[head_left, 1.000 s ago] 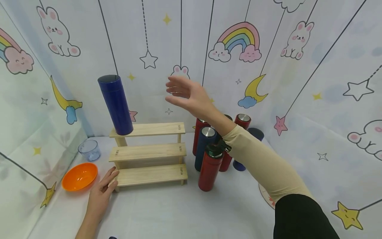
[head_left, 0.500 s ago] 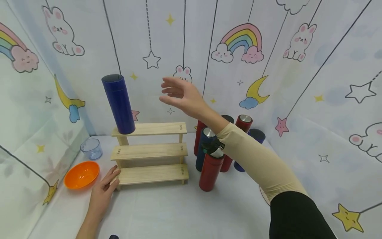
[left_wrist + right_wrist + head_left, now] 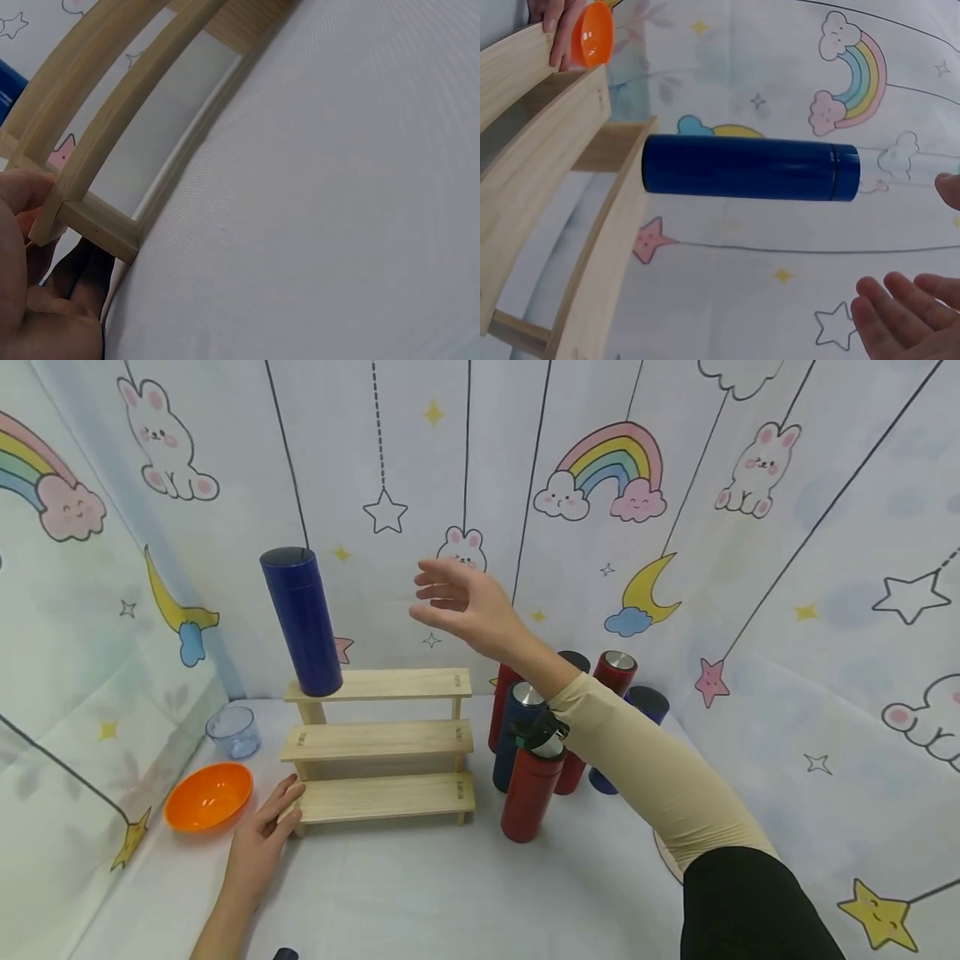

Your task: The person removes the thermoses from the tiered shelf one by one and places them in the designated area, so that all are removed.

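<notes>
A three-step wooden display rack [image 3: 382, 739] stands on the white table. My left hand [image 3: 255, 839] grips the left end of its lowest step, the board between thumb and fingers, as the left wrist view also shows [image 3: 45, 255]. On the left end of the top step a dark blue vacuum flask [image 3: 302, 622] stands upright, its lid black on top. To the right of this flask, my right hand [image 3: 468, 610] is held in the air, apart from it. Its fingers are loosely extended with nothing between them, as in the right wrist view.
Several red and blue flasks [image 3: 533, 793] stand grouped right of the rack, partly hidden by the right forearm. An orange bowl [image 3: 208, 797] and a clear glass cup [image 3: 233, 732] sit on the left. A patterned curtain [image 3: 390, 435] hangs behind.
My right hand has shifted slightly left, then a little back. The left hand, the rack and the blue flask on it stay put; the head view has turned slightly.
</notes>
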Motion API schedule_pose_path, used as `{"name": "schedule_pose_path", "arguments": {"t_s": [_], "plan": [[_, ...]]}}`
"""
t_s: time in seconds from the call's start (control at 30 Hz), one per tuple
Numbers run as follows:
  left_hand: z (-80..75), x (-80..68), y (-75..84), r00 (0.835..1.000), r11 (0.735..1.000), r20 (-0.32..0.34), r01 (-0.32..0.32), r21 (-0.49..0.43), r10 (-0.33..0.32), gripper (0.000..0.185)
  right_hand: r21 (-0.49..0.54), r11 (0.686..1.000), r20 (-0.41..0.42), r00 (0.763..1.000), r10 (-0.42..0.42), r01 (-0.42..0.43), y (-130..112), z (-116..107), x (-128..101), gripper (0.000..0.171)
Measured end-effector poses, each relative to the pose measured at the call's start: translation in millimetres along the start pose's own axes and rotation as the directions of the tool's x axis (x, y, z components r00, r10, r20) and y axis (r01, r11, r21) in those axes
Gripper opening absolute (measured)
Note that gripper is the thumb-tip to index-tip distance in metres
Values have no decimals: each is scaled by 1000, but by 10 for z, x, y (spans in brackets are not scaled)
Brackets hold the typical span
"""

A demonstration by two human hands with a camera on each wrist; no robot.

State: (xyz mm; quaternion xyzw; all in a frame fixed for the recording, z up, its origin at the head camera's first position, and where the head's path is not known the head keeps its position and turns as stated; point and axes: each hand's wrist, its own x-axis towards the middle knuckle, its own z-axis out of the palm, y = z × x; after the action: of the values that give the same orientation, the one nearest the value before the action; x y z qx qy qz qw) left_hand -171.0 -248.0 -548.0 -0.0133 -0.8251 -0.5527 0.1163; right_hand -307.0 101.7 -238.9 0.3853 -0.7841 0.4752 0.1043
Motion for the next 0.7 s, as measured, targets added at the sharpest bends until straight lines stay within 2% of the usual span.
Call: {"name": "schedule_pose_path", "arguments": {"t_s": [0.27, 0.7], "plan": [[-5, 3, -11, 1000, 1000, -4, 19, -6, -19, 46, 0, 1000, -4, 1000, 0, 0, 32, 12, 6, 66], [-3, 4, 15, 1000, 1000, 6, 16, -15, -16, 44, -15, 1000, -5, 1000, 23, -23, 4, 69, 127, 67]]}}
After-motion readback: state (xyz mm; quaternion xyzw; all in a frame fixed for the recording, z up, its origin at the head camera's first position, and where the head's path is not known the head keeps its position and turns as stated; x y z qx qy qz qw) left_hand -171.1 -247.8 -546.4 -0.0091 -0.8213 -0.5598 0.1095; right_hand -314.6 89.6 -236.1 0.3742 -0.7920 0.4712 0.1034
